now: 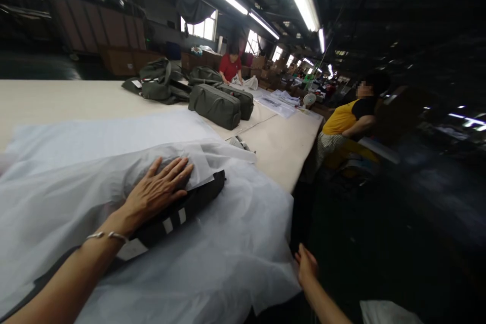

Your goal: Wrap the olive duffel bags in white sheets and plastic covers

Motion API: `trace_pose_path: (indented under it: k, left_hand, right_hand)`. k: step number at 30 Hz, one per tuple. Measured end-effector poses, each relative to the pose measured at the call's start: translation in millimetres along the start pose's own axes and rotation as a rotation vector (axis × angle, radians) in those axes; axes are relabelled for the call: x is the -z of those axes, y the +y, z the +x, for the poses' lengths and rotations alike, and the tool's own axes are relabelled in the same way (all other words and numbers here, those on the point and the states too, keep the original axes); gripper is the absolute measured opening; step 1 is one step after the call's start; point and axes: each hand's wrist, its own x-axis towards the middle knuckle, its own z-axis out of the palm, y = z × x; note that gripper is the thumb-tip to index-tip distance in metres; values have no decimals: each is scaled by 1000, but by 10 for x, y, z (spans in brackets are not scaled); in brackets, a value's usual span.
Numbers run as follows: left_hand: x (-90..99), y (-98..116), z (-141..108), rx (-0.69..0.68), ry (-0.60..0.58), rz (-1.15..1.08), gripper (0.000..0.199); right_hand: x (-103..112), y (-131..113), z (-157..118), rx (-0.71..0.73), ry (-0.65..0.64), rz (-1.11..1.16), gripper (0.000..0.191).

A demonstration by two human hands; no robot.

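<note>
My left hand [161, 185] lies flat with its fingers stretched out, pressing on a thin white sheet [235, 233]. Under that palm, the sheet's folded part covers most of a dark bag [203, 197]; the bag's near side shows two pale strips and a white tag [132, 249]. At the table's right edge, my right hand [307, 265] has its fingers closed on the border of the sheet, which hangs down there. Its fingertips are partly hidden.
Dark grey-green bags [214, 105] stand on the cream table [288, 144], with more heaped [161, 81] behind. A person in red [230, 67] works at the far end. Another person in yellow [339, 119] is beyond the right edge. Flat clear packets [279, 104] lie farther back.
</note>
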Motion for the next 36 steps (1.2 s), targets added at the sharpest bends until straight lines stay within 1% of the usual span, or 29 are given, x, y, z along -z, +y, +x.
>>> trace_pose_path:
  k: [2,3,4,5,6,7,8,9,11,13,15,16,18,20,23,25,27,29,32,34,36]
  left_hand:
    - [45,32,4,0,1,12,57]
    - [75,53,8,-1,-1,19,54]
    - [105,76,13,-6,-2,24,52]
    - [135,98,18,-7,-1,28,50]
    - [159,116,23,-9,-2,32,49]
    - [173,126,27,-15,-1,38,48]
    - [176,128,30,-23,2,45,48]
    - [166,121,31,-27,-1,57,48]
    - [114,83,30,-39,-11,75,52]
    - [43,33,27,-47,-24,81,58]
    - [-12,-8,25,-47,-43,92,62]
    - [-28,-19,24,-45,-51,100,63]
    - [-38,-26,23,-39,-58,105,63]
    - [-33,-19,23,-39,-58,89,63]
    - [-29,-10,24,-37,-48,58,62]
    - [-36,-12,23,-38,-39,43,60]
    - [-44,-19,23,-38,-36,32,59]
    - [-46,-29,27,-39,-36,20,59]
    - [-37,-56,54,-33,-40,-10,59]
    - [-25,-90,85,-21,-50,-33,62]
    - [-16,-130,117,-17,-69,-50,67]
  right_hand:
    - [582,459,5,-84,48,-139,72]
    - [825,659,6,-148,-9,-202,76]
    - [1026,830,-2,-222,-111,-245,77]
    - [1180,966,-24,-295,-249,-275,77]
    - [1284,1065,-64,-363,-404,-284,78]
    - [1335,1127,-126,-412,-551,-274,79]
    - [1334,1156,-210,-435,-672,-246,82]
    - [1286,1157,-311,-433,-757,-204,84]
    - [1076,1108,-538,-376,-822,-102,85]
    - [794,1035,-747,-320,-827,-17,80]
    - [544,977,-893,-311,-814,22,72]
    - [455,958,-939,-314,-797,27,68]
    - [365,936,-992,-309,-740,8,63]
    - [372,923,-1026,-273,-668,-26,64]
    - [448,893,-1099,-170,-553,-54,65]
    - [470,870,-1162,-144,-519,-51,65]
    - [449,848,-1216,-175,-543,-34,62]
    - [402,820,-1250,-224,-587,-20,55]
    - [355,753,-1278,-255,-671,23,46]
    - [382,705,-1297,-283,-746,71,45]
    - [470,679,-1324,-347,-792,110,44]
